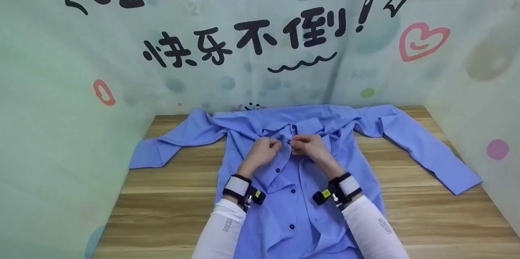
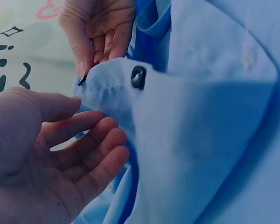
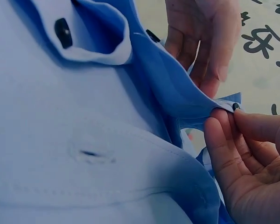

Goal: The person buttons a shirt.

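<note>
A blue long-sleeved shirt (image 1: pixel 367 173) lies spread on the table, its front unfastened between the hands. My right hand (image 1: pixel 315 148) pinches the edge of the button strip right at a dark button (image 3: pixel 236 107), between thumb and fingers. Close beside it, my left hand (image 1: pixel 263 152) has its thumb apart from its loosely bent fingers, with fingertips at the strip's edge. Another dark button (image 2: pixel 138 77) shows further along the strip in the left wrist view. A buttonhole (image 3: pixel 89 153) is visible on the opposite front panel in the right wrist view.
Both sleeves reach outward, the left sleeve (image 1: pixel 178 139) folded back and the right sleeve (image 1: pixel 430 159) slanting toward the front. Under the shirt is a wood-grain table (image 1: pixel 162 210). A printed cloth backdrop (image 1: pixel 252 84) closes off the back and sides.
</note>
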Motion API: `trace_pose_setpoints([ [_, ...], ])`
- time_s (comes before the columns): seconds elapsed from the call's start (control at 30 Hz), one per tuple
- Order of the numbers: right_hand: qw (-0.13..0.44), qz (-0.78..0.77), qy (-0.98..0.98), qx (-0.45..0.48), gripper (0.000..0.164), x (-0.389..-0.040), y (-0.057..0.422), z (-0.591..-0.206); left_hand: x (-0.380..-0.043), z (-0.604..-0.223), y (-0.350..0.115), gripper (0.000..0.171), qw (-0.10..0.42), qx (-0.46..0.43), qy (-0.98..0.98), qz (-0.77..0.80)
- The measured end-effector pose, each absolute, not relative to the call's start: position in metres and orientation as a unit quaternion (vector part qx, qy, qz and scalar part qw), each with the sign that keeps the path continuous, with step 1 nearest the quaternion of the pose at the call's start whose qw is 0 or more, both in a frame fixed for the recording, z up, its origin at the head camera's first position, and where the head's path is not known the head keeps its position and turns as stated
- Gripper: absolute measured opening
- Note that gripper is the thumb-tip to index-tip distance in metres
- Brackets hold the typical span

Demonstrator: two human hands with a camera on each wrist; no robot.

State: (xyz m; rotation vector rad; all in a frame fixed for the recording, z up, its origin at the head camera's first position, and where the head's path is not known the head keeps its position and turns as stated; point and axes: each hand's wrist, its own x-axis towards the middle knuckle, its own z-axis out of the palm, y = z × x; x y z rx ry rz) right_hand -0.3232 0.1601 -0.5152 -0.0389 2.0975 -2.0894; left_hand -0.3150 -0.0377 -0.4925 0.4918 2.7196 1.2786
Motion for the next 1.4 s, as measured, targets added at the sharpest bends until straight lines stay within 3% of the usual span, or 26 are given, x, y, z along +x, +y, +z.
trace_pose_setpoints([
  [0.1,0.089,-0.702,0.706,-0.022,0.034,-0.323,0.159,-0.515,-0.319,-0.495,-0.033,0.039,0.059,0.132,0.871,0.47],
  [0.43,0.088,-0.719,0.689,-0.018,0.033,-0.323,0.158,-0.516,-0.323,-0.504,-0.025,0.028,0.108,0.079,0.769,0.625],
  [1.0,0.078,-0.7,0.71,-0.023,0.031,-0.322,0.158,-0.517,-0.323,-0.51,-0.022,0.019,0.075,0.061,0.786,0.61],
  [1.23,0.099,-0.692,0.715,-0.024,0.033,-0.322,0.164,-0.508,-0.321,-0.509,-0.023,0.018,0.056,0.062,0.815,0.573],
  [1.33,0.068,-0.663,0.744,-0.051,0.031,-0.319,0.172,-0.498,-0.321,-0.508,-0.023,0.018,0.051,0.062,0.821,0.565],
  [1.4,0.016,-0.604,0.791,-0.096,0.027,-0.318,0.178,-0.493,-0.321,-0.509,-0.023,0.018,0.05,0.061,0.824,0.561],
])
